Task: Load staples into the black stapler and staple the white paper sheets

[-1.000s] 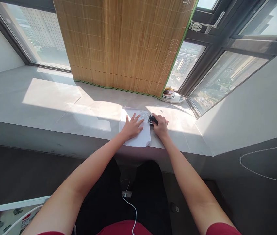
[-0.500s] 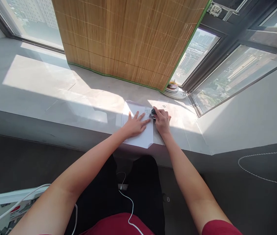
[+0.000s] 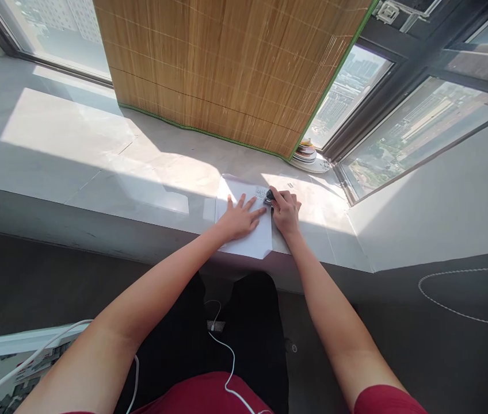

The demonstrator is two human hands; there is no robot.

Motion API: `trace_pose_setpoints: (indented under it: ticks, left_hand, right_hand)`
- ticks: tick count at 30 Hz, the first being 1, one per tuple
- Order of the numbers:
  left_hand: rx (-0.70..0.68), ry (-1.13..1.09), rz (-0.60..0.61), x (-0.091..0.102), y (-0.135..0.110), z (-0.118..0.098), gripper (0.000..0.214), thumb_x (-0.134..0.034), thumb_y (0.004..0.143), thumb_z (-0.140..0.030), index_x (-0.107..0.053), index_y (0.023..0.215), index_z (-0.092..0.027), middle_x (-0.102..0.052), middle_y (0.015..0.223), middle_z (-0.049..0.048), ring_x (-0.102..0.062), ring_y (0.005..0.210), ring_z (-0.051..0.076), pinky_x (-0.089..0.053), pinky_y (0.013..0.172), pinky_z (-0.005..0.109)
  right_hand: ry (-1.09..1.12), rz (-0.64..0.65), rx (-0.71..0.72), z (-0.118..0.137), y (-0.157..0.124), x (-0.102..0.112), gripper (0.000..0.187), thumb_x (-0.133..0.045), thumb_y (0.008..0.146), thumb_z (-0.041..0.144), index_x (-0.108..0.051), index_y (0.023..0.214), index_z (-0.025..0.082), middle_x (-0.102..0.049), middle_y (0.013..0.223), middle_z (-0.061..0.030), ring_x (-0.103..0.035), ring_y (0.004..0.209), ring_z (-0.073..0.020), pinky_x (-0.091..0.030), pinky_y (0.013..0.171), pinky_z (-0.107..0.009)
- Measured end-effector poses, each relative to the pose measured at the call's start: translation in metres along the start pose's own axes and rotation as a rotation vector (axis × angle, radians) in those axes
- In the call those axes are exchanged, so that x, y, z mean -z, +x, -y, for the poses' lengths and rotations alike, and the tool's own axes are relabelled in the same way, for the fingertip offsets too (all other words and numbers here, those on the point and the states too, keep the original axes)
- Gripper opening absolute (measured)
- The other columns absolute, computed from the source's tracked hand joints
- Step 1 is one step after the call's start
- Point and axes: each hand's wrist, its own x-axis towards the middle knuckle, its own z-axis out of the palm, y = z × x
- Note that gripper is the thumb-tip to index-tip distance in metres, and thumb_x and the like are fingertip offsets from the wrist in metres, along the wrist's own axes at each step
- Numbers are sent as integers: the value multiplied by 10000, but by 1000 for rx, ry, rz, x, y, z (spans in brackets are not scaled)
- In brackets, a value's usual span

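A stack of white paper [image 3: 252,241] lies on the grey window ledge [image 3: 97,172], its near edge at the ledge's front. My left hand [image 3: 239,217] rests flat on the sheets with fingers spread. My right hand [image 3: 286,211] is closed over a small black stapler [image 3: 269,196] set at the paper's upper right corner, where some printing shows. Most of the stapler is hidden under the fingers.
A bamboo blind [image 3: 227,69] hangs down to the ledge behind the paper. A small stack of plates [image 3: 308,158] sits in the window corner at the right. A white cable [image 3: 222,356] runs across my lap. A white box with a cable [image 3: 6,368] lies at lower left.
The view tilted and shifted slightly. My right hand closed further over the stapler at the paper's corner. My left hand stayed flat on the sheets.
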Motion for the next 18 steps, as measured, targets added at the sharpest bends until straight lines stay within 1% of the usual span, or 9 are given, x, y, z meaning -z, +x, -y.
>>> trace_pose_setpoints:
  ticks: [8,12,14,18]
  left_hand:
    - [10,-35,-16,1,-1,0,586,-395,1107,-466,-422,1692,-438,-272,1825,39,-148,1684,464,-57,1270,844]
    - [16,-35,-6,1,0,0,585,-406,1107,-472,-421,1691,-444,-267,1827,33,-145,1683,466,-53,1272,842]
    - [16,-26,-2,1,1,0,587,-400,1110,-475,-414,1696,-436,-261,1828,40,-143,1682,470,-54,1268,846]
    - [0,-14,-2,1,3,0,592,-364,1119,-493,-406,1705,-413,-258,1827,70,-148,1677,486,-70,1252,862]
  right_hand:
    - [7,-23,23,0,0,-1,593,-470,1062,278,-496,1645,383,-660,1239,-127,-534,1166,-348,-423,954,-498]
    - [34,-23,17,2,0,1,550,-443,1075,283,-544,1607,380,-664,1242,-127,-532,1173,-348,-411,970,-511]
    - [39,-17,15,2,0,2,542,-434,1077,282,-554,1597,382,-663,1248,-126,-533,1180,-349,-408,978,-517]
    - [49,-16,12,3,0,3,571,-452,1064,275,-523,1615,406,-664,1234,-119,-531,1177,-353,-407,987,-527]
